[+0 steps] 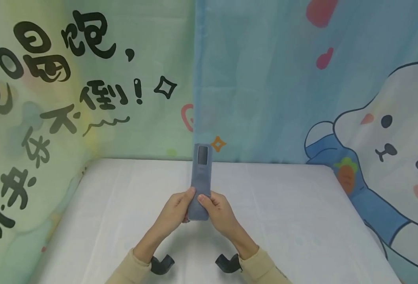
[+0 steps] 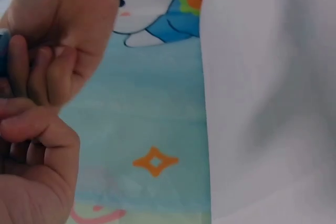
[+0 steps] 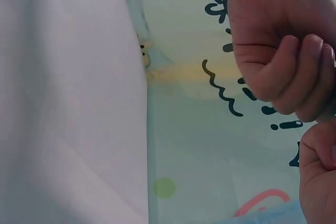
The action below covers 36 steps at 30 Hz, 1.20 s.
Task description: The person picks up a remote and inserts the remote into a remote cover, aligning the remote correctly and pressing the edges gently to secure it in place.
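A long blue-grey remote control [image 1: 204, 179] with a dark rectangular window near its top stands tilted up over the table, in the middle of the head view. My left hand [image 1: 176, 207] grips its lower left side, thumb along the edge. On the other side my right hand [image 1: 223, 213] holds the lower right, its thumb on the front face. In the left wrist view, only a sliver of the remote shows at the left edge beside curled fingers. Both hands appear close together in the right wrist view, where the remote is hidden.
A white-covered table [image 1: 287, 221] spreads beneath the hands. Printed curtains [image 1: 251, 98] stand behind it and along the sides, with lettering and a cartoon animal. Black curved pieces [image 1: 228, 263] stick out by both wrists, near beige sleeves [image 1: 263, 266].
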### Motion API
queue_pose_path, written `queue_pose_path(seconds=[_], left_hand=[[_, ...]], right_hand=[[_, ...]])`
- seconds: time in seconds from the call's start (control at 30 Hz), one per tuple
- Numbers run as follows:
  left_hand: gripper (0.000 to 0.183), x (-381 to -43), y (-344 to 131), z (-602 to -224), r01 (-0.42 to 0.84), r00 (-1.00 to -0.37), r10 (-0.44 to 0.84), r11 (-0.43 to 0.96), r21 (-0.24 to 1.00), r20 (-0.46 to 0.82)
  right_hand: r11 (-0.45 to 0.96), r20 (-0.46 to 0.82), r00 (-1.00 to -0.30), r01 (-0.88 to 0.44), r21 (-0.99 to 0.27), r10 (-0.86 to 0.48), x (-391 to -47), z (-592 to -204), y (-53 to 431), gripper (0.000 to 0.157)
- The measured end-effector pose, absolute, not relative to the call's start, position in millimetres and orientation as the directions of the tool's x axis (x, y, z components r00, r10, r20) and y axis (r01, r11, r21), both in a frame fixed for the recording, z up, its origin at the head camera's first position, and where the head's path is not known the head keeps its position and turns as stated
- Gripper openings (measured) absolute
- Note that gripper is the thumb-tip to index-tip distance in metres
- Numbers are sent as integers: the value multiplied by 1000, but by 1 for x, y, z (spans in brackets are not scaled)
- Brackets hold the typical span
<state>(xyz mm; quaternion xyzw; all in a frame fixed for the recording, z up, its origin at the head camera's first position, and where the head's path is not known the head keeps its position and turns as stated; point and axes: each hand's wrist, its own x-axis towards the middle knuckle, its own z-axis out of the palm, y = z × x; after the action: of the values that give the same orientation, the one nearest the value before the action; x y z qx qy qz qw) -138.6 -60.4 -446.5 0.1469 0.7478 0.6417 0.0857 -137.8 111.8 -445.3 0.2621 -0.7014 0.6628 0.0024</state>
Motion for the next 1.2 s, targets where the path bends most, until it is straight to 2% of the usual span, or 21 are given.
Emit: queue_pose_path(seconds=[0.13, 0.23, 0.3, 0.4, 0.53, 0.8, 0.9, 1.03, 1.2], left_hand=[[58, -139, -66, -450, 182, -867, 489, 129, 975, 96], [53, -140, -69, -451, 249, -776, 610, 60, 967, 162], [50, -141, -69, -449, 254, -739, 648, 16, 967, 184], [46, -140, -71, -447, 246, -720, 670, 2, 969, 181], [42, -137, -75, -448, 270, -685, 699, -17, 963, 204], [39, -133, -80, -451, 287, -647, 723, -63, 956, 242], [40, -132, -80, -452, 283, -635, 732, -76, 956, 246], [41, -131, -78, -453, 250, -600, 764, -102, 963, 237], [43, -128, -76, -455, 221, -575, 781, -140, 965, 245]], right_hand=[[-27, 355, -870, -369, -929, -343, -139, -446, 111, 28], [-1, 346, -882, -365, -931, -320, -140, -446, 112, 29], [11, 337, -886, -359, -933, -318, -140, -446, 112, 29], [48, 347, -881, -381, -923, -320, -139, -447, 112, 29], [85, 387, -837, -450, -889, -387, -140, -448, 118, 28], [-45, 447, -775, -479, -876, -447, -149, -445, 135, 26], [-89, 425, -753, -444, -891, -502, -151, -442, 136, 25], [-118, 371, -763, -367, -923, -530, -150, -441, 136, 26], [-315, 411, -769, -284, -906, -490, -146, -444, 132, 33]])
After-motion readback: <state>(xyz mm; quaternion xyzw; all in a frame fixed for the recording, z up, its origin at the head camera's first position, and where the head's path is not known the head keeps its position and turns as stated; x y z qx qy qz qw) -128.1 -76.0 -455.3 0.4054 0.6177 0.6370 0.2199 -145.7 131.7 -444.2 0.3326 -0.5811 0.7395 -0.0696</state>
